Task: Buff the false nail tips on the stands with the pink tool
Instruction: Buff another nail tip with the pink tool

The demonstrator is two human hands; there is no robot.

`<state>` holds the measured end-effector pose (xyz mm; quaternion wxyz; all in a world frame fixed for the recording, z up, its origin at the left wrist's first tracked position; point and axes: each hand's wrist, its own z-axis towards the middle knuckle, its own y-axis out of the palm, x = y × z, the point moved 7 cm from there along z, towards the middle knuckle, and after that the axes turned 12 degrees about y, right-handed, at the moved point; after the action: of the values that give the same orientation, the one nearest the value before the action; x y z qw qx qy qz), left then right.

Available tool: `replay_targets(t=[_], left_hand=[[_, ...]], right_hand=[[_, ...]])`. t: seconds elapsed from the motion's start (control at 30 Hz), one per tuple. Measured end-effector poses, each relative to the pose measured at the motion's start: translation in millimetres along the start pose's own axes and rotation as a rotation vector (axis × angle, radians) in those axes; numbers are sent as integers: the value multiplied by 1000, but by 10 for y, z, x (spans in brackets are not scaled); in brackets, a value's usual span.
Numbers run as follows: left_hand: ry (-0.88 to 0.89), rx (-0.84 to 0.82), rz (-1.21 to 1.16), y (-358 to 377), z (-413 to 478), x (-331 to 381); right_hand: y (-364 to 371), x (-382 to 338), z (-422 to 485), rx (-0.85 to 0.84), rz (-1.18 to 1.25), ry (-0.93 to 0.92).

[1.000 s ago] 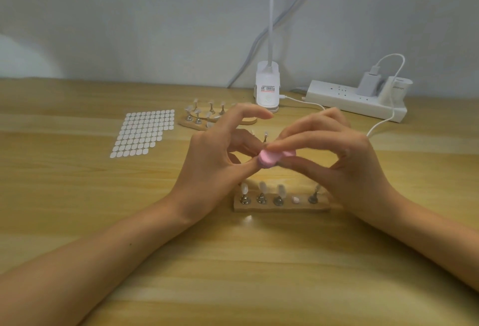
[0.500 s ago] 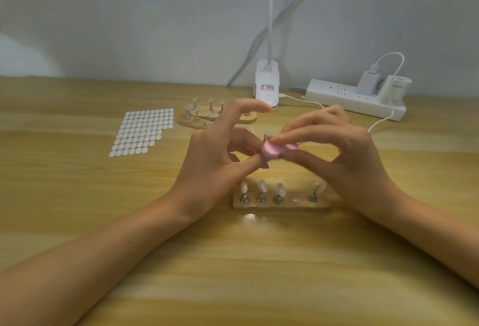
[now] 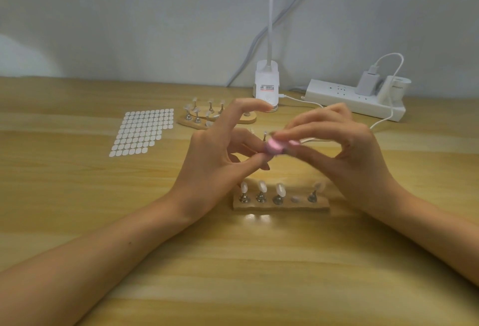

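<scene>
Pink tool point(image 3: 275, 147) has risen slightly, blurred; I log right hand point(image 3: 344, 154) pinching it, left hand point(image 3: 215, 162) pinch contents unreadable, above stand point(image 3: 281, 206).

Person's body as seen from the head camera. Only the two arms show, from below the elbow to the fingertips. The left forearm point(image 3: 103, 255) is bare along its whole visible length, down to the lower left edge of the picture. One small dark spot point(image 3: 129, 243) marks its upper surface. The right forearm point(image 3: 427, 232) is likewise bare as far as the right edge. The left hand point(image 3: 215, 159) is bare, with long, slender fingers and a pale, rounded nail on the index fingertip point(image 3: 265, 107). The right hand point(image 3: 347, 159) is bare too. Its fingertips are blurred, so nail detail cannot be told.
</scene>
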<state>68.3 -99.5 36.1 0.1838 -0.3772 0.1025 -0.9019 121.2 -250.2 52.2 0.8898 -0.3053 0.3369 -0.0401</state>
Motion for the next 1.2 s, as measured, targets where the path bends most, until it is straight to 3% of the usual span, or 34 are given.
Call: replay_targets(t=[0.17, 0.53, 0.87, 1.2], left_hand=[[19, -7, 1, 12, -1, 12], [7, 7, 31, -7, 0, -15], [19, -4, 39, 1, 2, -6], [-10, 5, 21, -8, -4, -38]], right_hand=[[58, -59, -32, -38, 5, -45], [-12, 33, 2, 7, 21, 46], [48, -71, -28, -19, -23, -52], [-21, 22, 7, 21, 2, 33]])
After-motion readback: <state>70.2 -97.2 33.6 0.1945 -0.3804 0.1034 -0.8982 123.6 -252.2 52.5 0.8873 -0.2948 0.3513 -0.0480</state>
